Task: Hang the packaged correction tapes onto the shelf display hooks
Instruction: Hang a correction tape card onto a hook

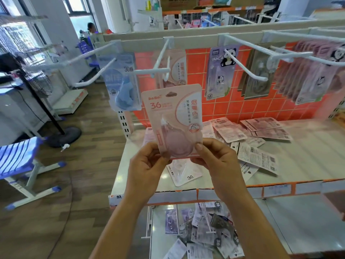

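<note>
The left hand (147,165) and right hand (214,157) each pinch a bottom corner of the pink pack (173,116), upright just below the hook (161,55). Fingers hide its lower edge. The hung pack (179,64) on the hook is blurred.

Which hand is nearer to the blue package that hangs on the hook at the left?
Left. The left hand is below the blue package, slightly right; the right hand is farther right. Both hold the pink package.

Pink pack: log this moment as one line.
pink pack: upright, not yet hung | left hand: grips lower left corner | right hand: pinches lower right edge | hook: above, holds matching pack | shelf: loose packs
</note>
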The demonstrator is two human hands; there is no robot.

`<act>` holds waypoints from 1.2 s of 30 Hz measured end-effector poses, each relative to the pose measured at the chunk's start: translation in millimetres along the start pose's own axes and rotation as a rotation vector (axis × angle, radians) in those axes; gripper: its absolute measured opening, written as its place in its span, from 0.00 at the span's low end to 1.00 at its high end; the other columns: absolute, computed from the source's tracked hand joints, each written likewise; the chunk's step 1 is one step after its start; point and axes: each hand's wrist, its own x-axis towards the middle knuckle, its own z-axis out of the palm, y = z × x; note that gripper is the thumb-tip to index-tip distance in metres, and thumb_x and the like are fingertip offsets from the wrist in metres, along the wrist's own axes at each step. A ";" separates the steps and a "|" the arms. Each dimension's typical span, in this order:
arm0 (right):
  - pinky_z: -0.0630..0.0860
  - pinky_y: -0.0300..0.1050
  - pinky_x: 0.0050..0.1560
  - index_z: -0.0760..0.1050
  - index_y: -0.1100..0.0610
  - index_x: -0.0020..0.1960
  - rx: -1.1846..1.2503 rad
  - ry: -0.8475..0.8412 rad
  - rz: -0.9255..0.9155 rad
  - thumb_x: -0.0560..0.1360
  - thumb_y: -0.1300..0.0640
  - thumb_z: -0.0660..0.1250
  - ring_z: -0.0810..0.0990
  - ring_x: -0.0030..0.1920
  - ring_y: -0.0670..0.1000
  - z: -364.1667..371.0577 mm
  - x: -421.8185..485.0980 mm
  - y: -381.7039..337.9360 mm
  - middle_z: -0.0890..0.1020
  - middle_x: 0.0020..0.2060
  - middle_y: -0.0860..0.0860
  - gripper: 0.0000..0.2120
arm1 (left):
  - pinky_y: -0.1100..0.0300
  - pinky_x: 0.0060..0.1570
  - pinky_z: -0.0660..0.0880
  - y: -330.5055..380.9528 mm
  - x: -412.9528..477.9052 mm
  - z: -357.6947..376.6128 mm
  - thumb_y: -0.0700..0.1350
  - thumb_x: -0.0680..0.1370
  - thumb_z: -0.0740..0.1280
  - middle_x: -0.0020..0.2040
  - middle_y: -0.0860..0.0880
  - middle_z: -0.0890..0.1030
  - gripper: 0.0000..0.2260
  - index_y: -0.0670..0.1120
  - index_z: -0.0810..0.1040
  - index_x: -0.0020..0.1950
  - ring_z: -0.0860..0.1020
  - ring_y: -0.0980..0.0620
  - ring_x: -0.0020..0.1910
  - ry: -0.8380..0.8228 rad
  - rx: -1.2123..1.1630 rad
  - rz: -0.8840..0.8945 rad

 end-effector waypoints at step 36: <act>0.79 0.38 0.37 0.79 0.53 0.45 -0.165 0.210 -0.053 0.77 0.59 0.66 0.83 0.40 0.47 34.4 97.2 20.1 0.84 0.38 0.50 0.04 | 0.61 0.42 0.81 -25.4 97.1 -6.8 0.40 0.78 0.68 0.42 0.48 0.85 0.04 0.48 0.81 0.50 0.84 0.52 0.41 0.144 0.071 -0.124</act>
